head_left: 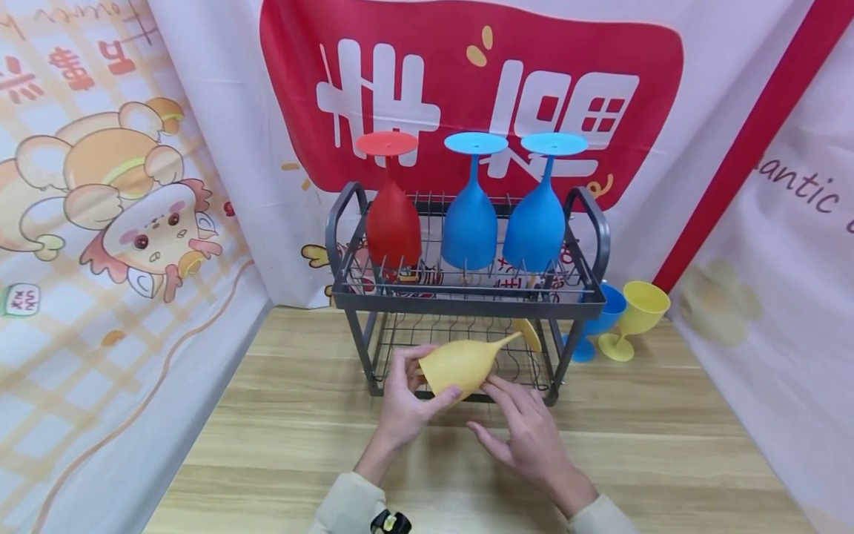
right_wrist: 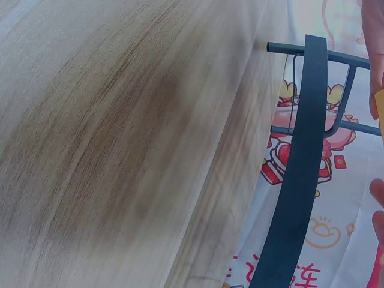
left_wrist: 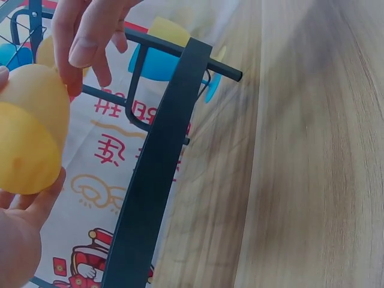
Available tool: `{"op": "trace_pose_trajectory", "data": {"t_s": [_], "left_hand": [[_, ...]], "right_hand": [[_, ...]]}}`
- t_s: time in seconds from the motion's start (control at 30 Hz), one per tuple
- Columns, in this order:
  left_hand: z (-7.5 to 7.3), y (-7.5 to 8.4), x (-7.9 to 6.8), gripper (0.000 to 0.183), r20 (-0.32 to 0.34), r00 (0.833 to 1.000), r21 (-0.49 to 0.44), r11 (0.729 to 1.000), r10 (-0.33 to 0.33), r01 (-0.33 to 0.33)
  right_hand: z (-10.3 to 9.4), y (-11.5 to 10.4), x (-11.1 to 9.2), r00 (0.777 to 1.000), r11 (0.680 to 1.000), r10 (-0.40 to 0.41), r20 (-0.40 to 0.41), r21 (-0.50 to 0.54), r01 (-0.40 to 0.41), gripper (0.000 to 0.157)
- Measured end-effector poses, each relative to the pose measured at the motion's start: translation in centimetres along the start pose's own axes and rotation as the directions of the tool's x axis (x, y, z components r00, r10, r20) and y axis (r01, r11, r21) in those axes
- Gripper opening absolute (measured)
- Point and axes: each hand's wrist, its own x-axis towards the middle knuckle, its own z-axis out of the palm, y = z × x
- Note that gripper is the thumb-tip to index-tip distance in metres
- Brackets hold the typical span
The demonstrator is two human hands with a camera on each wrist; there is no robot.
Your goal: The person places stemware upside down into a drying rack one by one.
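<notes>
A yellow plastic goblet (head_left: 460,366) lies tilted in front of the rack's lower shelf, its stem and foot pointing up to the right. My left hand (head_left: 408,397) grips its bowl near the rim, thumb in front and fingers behind. With fairly straight fingertips, my right hand (head_left: 527,430) touches the underside of the bowl near the stem, its thumb held away. In the left wrist view the same yellow goblet (left_wrist: 36,132) shows at the left edge between both hands. Only parts of fingers and a sliver of yellow appear at the right edge of the right wrist view.
A dark two-tier wire rack (head_left: 467,302) stands on the wooden table (head_left: 280,445). Upside down on its top tier are a red goblet (head_left: 394,226) and two blue goblets (head_left: 470,230). Right of the rack stand an upright blue goblet (head_left: 606,308) and a yellow one (head_left: 642,308). Printed curtains enclose the table.
</notes>
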Motion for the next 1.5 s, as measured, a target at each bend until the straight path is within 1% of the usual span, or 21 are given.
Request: {"op": "trace_pose_trajectory", "data": {"t_s": [0.13, 0.27, 0.4, 0.47, 0.53, 0.57, 0.6, 0.67, 0.73, 0.8, 0.87, 0.9, 0.93, 1.03, 1.13, 1.23, 1.33, 1.5], "left_hand": [[-0.2, -0.1, 0.0, 0.080, 0.017, 0.997, -0.014, 0.997, -0.073, 0.073], [-0.5, -0.2, 0.1, 0.083, 0.039, 0.988, 0.024, 0.989, -0.147, 0.146], [-0.6, -0.5, 0.2, 0.091, 0.099, 0.977, 0.103, 0.979, -0.187, 0.177], [-0.5, -0.8, 0.2, 0.096, 0.142, 0.968, 0.150, 0.971, -0.208, 0.186], [-0.3, -1.0, 0.1, 0.100, 0.178, 0.959, 0.189, 0.964, -0.221, 0.187], [-0.1, -1.2, 0.0, 0.102, 0.191, 0.956, 0.212, 0.960, -0.225, 0.183], [0.0, -1.3, 0.0, 0.102, 0.198, 0.954, 0.227, 0.957, -0.225, 0.179], [0.4, -1.7, -0.1, 0.103, 0.206, 0.957, 0.237, 0.959, -0.204, 0.154], [0.8, -1.8, -0.2, 0.103, 0.205, 0.961, 0.234, 0.962, -0.188, 0.138], [1.1, -1.9, -0.2, 0.103, 0.203, 0.964, 0.229, 0.965, -0.173, 0.126], [1.3, -1.9, -0.3, 0.103, 0.202, 0.965, 0.231, 0.965, -0.169, 0.120], [1.4, -1.8, -0.3, 0.103, 0.202, 0.964, 0.230, 0.965, -0.171, 0.123], [1.4, -1.7, -0.3, 0.102, 0.200, 0.965, 0.232, 0.965, -0.169, 0.120], [1.5, -1.6, -0.3, 0.101, 0.190, 0.967, 0.241, 0.963, -0.172, 0.124], [1.6, -1.5, -0.3, 0.099, 0.177, 0.967, 0.245, 0.960, -0.182, 0.136], [1.8, -1.4, -0.3, 0.099, 0.178, 0.967, 0.258, 0.957, -0.182, 0.133], [2.1, -1.3, -0.2, 0.099, 0.186, 0.967, 0.266, 0.956, -0.175, 0.122], [2.1, -1.4, -0.4, 0.099, 0.212, 0.963, 0.292, 0.951, -0.165, 0.099]], "right_hand": [[-0.1, 0.2, -0.3, 0.999, 1.000, 0.012, 0.050, 0.010, -0.013, 0.068], [-0.3, 0.4, -0.3, 0.997, 0.998, 0.029, 0.066, 0.055, -0.033, 0.074], [-0.6, 0.2, 0.0, 0.990, 0.982, 0.107, 0.093, 0.145, -0.120, 0.076], [-0.7, 0.1, 0.3, 0.981, 0.961, 0.161, 0.107, 0.208, -0.180, 0.075], [-0.6, -0.2, 0.8, 0.969, 0.934, 0.217, 0.122, 0.264, -0.242, 0.074], [-0.5, -0.4, 1.0, 0.960, 0.918, 0.249, 0.130, 0.284, -0.276, 0.074], [-0.5, -0.6, 1.3, 0.946, 0.897, 0.288, 0.145, 0.304, -0.320, 0.073], [-0.4, -1.0, 1.9, 0.909, 0.846, 0.373, 0.184, 0.336, -0.415, 0.073], [-0.4, -1.5, 2.5, 0.857, 0.782, 0.460, 0.233, 0.350, -0.516, 0.076], [-0.3, -1.8, 3.0, 0.803, 0.717, 0.527, 0.279, 0.360, -0.596, 0.079], [-0.2, -2.0, 3.4, 0.772, 0.682, 0.555, 0.311, 0.360, -0.636, 0.082], [-0.2, -2.0, 3.5, 0.762, 0.672, 0.561, 0.323, 0.360, -0.647, 0.083], [-0.1, -2.0, 3.6, 0.759, 0.668, 0.563, 0.329, 0.360, -0.651, 0.084], [0.1, -1.9, 3.7, 0.757, 0.669, 0.559, 0.338, 0.355, -0.653, 0.083], [0.3, -1.8, 3.7, 0.759, 0.669, 0.560, 0.331, 0.360, -0.650, 0.083], [0.3, -1.7, 3.6, 0.764, 0.672, 0.560, 0.320, 0.363, -0.645, 0.081], [0.5, -1.6, 3.3, 0.777, 0.681, 0.556, 0.297, 0.374, -0.630, 0.078], [0.5, -1.3, 2.9, 0.808, 0.711, 0.541, 0.234, 0.387, -0.588, 0.076]]}}
